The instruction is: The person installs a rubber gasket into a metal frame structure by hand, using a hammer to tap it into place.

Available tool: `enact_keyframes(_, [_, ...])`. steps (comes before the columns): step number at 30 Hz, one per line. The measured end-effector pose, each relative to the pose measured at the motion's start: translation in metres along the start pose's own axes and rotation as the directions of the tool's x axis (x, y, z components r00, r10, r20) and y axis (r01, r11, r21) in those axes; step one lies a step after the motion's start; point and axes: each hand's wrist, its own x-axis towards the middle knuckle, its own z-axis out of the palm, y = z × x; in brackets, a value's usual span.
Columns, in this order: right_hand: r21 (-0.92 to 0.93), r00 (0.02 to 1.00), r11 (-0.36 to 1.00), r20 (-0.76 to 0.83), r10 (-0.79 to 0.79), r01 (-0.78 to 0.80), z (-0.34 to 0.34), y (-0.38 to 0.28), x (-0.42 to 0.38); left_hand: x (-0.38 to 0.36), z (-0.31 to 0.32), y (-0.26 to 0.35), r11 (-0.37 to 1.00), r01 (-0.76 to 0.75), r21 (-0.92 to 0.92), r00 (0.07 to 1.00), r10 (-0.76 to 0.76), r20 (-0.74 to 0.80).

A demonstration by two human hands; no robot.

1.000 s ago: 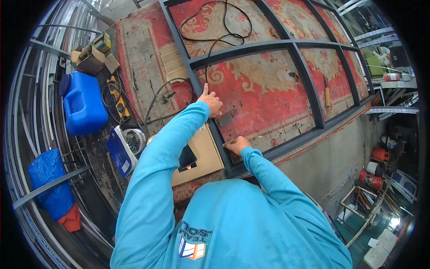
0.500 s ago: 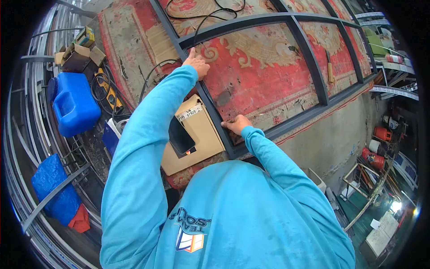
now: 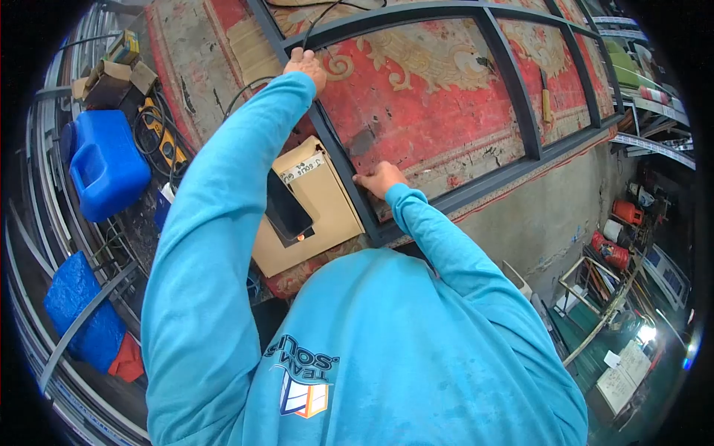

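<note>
A dark grey metal frame with several crossbars lies on a red patterned carpet. Near the corner where a long crossbar meets the side bar, my left hand has its fingers curled over the metal. Lower along that side bar, my right hand is closed, its fingertips gripping the bar's inner edge. Just left of the bar lies a cardboard box with handwriting on a label, and a black phone rests on it. A black cable runs past my left hand.
At left are a blue jerrycan, a yellow spirit level, an open carton and stacked metal profiles. A wooden-handled tool lies within the frame. Red containers and a rack stand low at right.
My left hand's extended index finger has curled in with the others over the frame. My right hand has shifted slightly up along the side bar. The whole view has shifted a little.
</note>
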Motion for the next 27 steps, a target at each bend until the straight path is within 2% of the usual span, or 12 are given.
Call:
enact_keyframes(4, [-0.012,0.996,0.997,0.038,-0.082,0.082,0.001,-0.004,0.012,0.007,-0.012,-0.007,0.996,-0.093,0.013,0.994,0.093,0.056])
enact_keyframes(6, [-0.033,0.985,0.991,0.112,-0.128,0.133,-0.009,0.001,0.022,0.002,-0.017,-0.009,0.989,-0.147,0.004,0.988,0.147,-0.043])
enact_keyframes(8, [0.29,0.963,0.951,0.267,0.025,-0.105,-0.008,0.004,0.027,0.001,-0.023,-0.011,0.983,-0.181,-0.032,0.984,0.181,-0.011])
enact_keyframes(10, [0.259,0.972,0.963,0.235,0.019,-0.081,0.002,0.001,0.027,0.004,-0.016,-0.012,0.974,-0.217,-0.06,0.976,0.219,0.02])
enact_keyframes(12, [-0.069,0.977,0.979,-0.081,-0.197,0.191,0.007,-0.002,0.027,0.011,-0.009,-0.01,0.97,-0.193,-0.146,0.981,0.196,0.006])
enact_keyframes(13, [-0.073,0.977,0.979,-0.082,-0.195,0.19,0.004,0.0,0.03,0.012,-0.009,-0.01,0.97,-0.193,-0.149,0.981,0.196,0.003])
enact_keyframes(16, [0.043,0.982,0.987,0.107,-0.155,0.152,-0.006,0.001,0.04,0.006,-0.012,-0.015,0.975,-0.109,-0.194,0.994,0.112,0.009])
enact_keyframes(19, [0.099,0.991,0.99,0.085,-0.105,0.096,0.002,-0.002,0.035,0.0,0.002,-0.016,0.924,-0.1,-0.369,0.994,0.073,-0.085])
enact_keyframes(21, [-0.095,0.983,0.981,-0.057,-0.172,0.167,0.004,-0.008,0.033,-0.001,0.012,-0.017,0.889,-0.039,-0.456,0.999,0.025,-0.036])
enact_keyframes(22, [-0.1,0.984,0.981,-0.057,-0.17,0.164,0.002,-0.004,0.037,-0.001,0.016,-0.017,0.847,0.017,-0.532,1.0,-0.013,0.011])
enact_keyframes(24, [0.292,0.954,0.956,0.295,-0.056,-0.034,-0.006,-0.004,0.047,0.0,0.019,-0.021,0.834,0.018,-0.551,1.0,-0.023,-0.001])
enact_keyframes(27, [0.321,0.963,0.938,0.264,0.046,-0.133,-0.002,-0.009,0.048,-0.002,0.026,-0.018,0.804,0.001,-0.595,0.995,-0.057,-0.076])
